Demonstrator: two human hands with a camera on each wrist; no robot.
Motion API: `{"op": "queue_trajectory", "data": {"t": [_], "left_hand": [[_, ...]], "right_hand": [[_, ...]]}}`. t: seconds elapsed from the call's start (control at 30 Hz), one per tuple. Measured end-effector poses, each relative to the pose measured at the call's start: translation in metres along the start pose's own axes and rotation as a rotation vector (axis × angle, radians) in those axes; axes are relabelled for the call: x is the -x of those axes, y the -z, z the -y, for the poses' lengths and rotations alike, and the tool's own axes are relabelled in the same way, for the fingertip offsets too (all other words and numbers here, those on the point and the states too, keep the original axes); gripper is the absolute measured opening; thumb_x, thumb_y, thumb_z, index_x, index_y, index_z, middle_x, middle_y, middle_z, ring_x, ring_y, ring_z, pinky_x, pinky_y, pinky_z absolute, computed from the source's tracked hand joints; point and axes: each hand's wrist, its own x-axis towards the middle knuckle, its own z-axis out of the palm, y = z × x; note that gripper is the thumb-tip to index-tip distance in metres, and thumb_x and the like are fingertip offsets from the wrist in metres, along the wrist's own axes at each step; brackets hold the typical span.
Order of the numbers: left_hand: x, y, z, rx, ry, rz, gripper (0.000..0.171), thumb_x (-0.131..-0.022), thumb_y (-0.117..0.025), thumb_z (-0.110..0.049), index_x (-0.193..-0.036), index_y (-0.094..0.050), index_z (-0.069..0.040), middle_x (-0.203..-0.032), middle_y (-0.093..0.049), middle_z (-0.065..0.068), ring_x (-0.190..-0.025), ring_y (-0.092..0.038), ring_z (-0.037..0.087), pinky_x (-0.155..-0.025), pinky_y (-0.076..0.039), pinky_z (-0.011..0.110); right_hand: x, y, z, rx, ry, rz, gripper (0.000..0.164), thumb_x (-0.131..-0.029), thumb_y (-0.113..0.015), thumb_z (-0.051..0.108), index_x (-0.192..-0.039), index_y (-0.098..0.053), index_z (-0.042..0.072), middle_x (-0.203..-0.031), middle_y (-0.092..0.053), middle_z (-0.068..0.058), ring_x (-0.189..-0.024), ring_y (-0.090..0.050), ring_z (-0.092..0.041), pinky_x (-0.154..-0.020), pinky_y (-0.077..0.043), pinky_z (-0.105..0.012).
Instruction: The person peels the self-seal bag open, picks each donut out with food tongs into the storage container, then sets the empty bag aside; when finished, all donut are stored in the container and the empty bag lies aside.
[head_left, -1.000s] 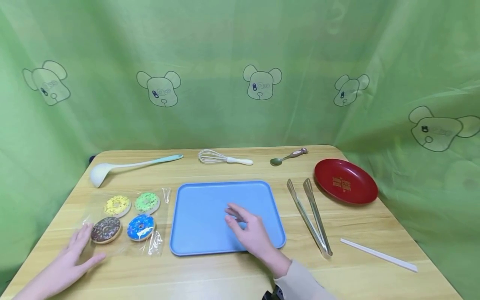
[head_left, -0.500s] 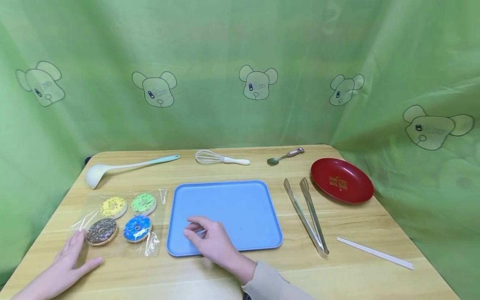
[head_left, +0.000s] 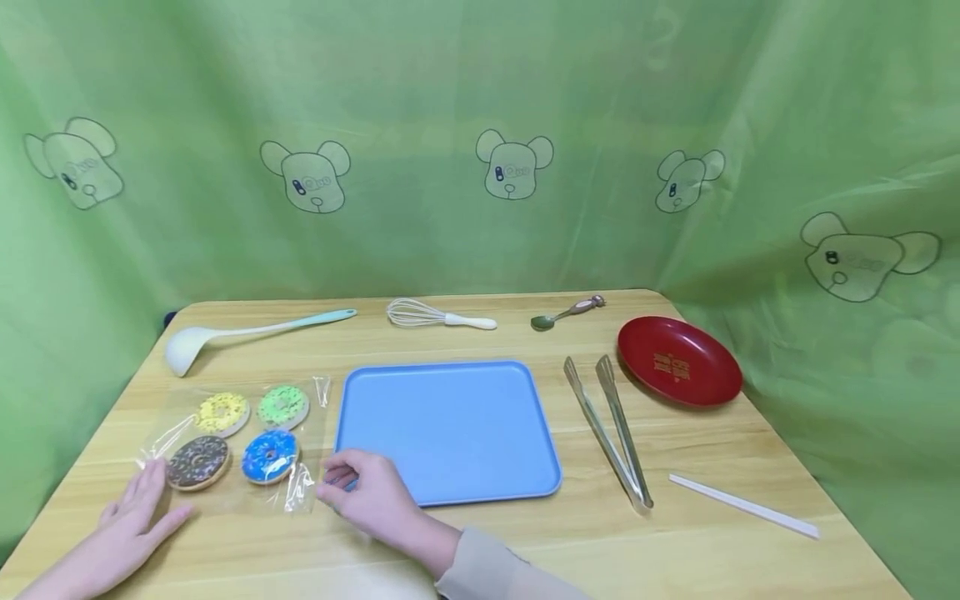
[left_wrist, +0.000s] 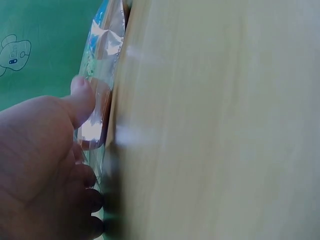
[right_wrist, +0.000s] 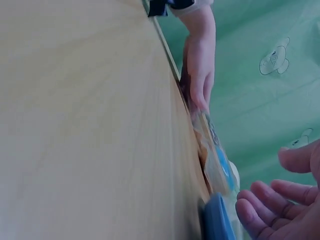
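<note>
A clear plastic bag (head_left: 225,502) lies at the left of the table, with a yellow doughnut (head_left: 211,417), a green doughnut (head_left: 269,407), a brown doughnut (head_left: 182,467) and a blue doughnut (head_left: 257,468) in it. My left hand (head_left: 127,523) rests at the bag's near left edge beside the brown doughnut, fingers extended. In the left wrist view its thumb (left_wrist: 82,102) lies against the bag's side. My right hand (head_left: 377,497) hovers by the bag's right edge, over the near left corner of the blue tray (head_left: 457,433). Its fingers are loosely bent, with nothing visible between them.
Along the back lie a ladle (head_left: 247,330), a whisk (head_left: 442,317) and a spoon (head_left: 558,317). To the tray's right are metal tongs (head_left: 607,437), a red plate (head_left: 697,371) and a thin white stick (head_left: 742,505). A green curtain (head_left: 420,242) hangs behind.
My right hand has swept left across the tray to the bag's right edge. My left hand has stayed at the bag. The head view has shifted slightly.
</note>
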Motion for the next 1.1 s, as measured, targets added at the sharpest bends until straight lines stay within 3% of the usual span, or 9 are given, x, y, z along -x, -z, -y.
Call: {"op": "queue_trajectory", "data": {"t": [0.27,0.53,0.8,0.93,1.1], "left_hand": [[-0.002,0.000,0.001,-0.006,0.002,-0.006,0.077,-0.101,-0.033,-0.037,-0.137,0.015,0.012,-0.139,0.021,0.035,-0.126,0.026,0.046,-0.089,0.025,0.063],[-0.004,0.000,0.000,-0.043,0.017,-0.018,0.080,-0.100,-0.034,-0.039,-0.137,0.014,0.014,-0.139,0.020,0.035,-0.126,0.021,0.050,-0.088,0.020,0.068],[-0.005,0.000,-0.001,-0.078,0.040,-0.015,0.084,-0.099,-0.035,-0.044,-0.137,0.014,0.014,-0.139,0.019,0.036,-0.126,0.018,0.052,-0.086,0.016,0.073],[-0.006,0.000,-0.001,-0.093,0.059,-0.009,0.086,-0.098,-0.035,-0.046,-0.137,0.013,0.014,-0.139,0.018,0.037,-0.126,0.016,0.053,-0.085,0.012,0.076],[-0.008,0.000,-0.001,-0.098,0.067,-0.005,0.087,-0.098,-0.035,-0.047,-0.137,0.013,0.014,-0.139,0.017,0.038,-0.126,0.015,0.054,-0.085,0.011,0.077]], "right_hand": [[-0.006,-0.023,0.005,0.091,-0.066,0.001,0.025,-0.077,-0.075,0.012,-0.099,-0.066,0.006,-0.088,-0.065,0.006,-0.076,-0.057,0.001,-0.070,-0.047,-0.013],[-0.010,-0.036,0.006,0.335,-0.066,-0.001,0.035,-0.072,-0.079,0.019,-0.104,-0.066,0.012,-0.086,-0.056,0.011,-0.078,-0.048,0.001,-0.069,-0.042,-0.012],[-0.015,-0.048,0.006,0.434,-0.130,0.021,0.047,-0.065,-0.083,0.015,-0.107,-0.062,0.015,-0.093,-0.046,0.010,-0.088,-0.044,-0.003,-0.079,-0.043,-0.017],[-0.015,-0.051,0.007,0.447,-0.152,0.011,0.040,-0.066,-0.080,0.009,-0.101,-0.061,0.016,-0.095,-0.043,0.010,-0.091,-0.043,-0.005,-0.083,-0.044,-0.019],[-0.013,-0.052,0.005,0.492,-0.116,0.018,0.027,-0.070,-0.076,0.006,-0.086,-0.059,0.017,-0.088,-0.038,0.011,-0.084,-0.039,-0.003,-0.075,-0.043,-0.015]]}}
